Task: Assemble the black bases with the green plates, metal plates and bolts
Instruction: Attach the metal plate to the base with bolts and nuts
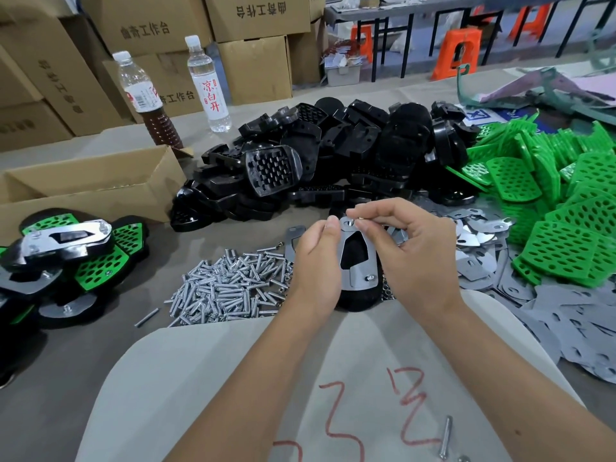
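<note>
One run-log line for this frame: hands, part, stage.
left hand: holds black base | right hand: pinches small silver bolt at top hole of grey metal plate | stage: lower bolt seated, top pending

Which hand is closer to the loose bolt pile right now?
Left. The left hand grips the held assembly's left edge, right beside the bolt pile. The right hand pinches a bolt at the plate's top hole, on the far side from the pile.
</note>
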The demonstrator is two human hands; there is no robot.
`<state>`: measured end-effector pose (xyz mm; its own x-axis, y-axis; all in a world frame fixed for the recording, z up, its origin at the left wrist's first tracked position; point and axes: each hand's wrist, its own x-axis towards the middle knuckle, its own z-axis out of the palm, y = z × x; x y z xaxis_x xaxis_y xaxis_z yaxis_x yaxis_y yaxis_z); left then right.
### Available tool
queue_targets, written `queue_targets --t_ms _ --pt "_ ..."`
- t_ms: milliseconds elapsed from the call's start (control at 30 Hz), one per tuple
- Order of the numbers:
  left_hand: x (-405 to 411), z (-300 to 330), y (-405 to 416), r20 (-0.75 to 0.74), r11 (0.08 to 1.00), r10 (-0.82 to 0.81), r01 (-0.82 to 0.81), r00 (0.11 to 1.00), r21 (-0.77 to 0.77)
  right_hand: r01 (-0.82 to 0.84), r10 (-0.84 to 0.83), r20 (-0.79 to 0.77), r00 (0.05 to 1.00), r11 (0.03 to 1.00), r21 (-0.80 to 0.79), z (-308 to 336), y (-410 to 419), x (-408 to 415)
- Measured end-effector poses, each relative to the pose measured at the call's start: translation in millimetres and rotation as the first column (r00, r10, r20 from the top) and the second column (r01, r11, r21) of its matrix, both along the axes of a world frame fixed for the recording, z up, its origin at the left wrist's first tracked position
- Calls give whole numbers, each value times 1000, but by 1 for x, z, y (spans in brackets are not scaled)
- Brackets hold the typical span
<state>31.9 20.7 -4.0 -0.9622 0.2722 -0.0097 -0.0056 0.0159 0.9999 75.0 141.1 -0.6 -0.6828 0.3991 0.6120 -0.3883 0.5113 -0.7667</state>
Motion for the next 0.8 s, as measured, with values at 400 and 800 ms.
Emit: queue_targets --t_ms 400,800 --pt "-2 7 1 40 1000 27 -27 999 12 -24 25 0 1000 994 -109 -4 -1 -2" --pt "-2 8 -1 136 983 64 -86 989 160 31 -24 39 999 981 -192 -4 7 -4"
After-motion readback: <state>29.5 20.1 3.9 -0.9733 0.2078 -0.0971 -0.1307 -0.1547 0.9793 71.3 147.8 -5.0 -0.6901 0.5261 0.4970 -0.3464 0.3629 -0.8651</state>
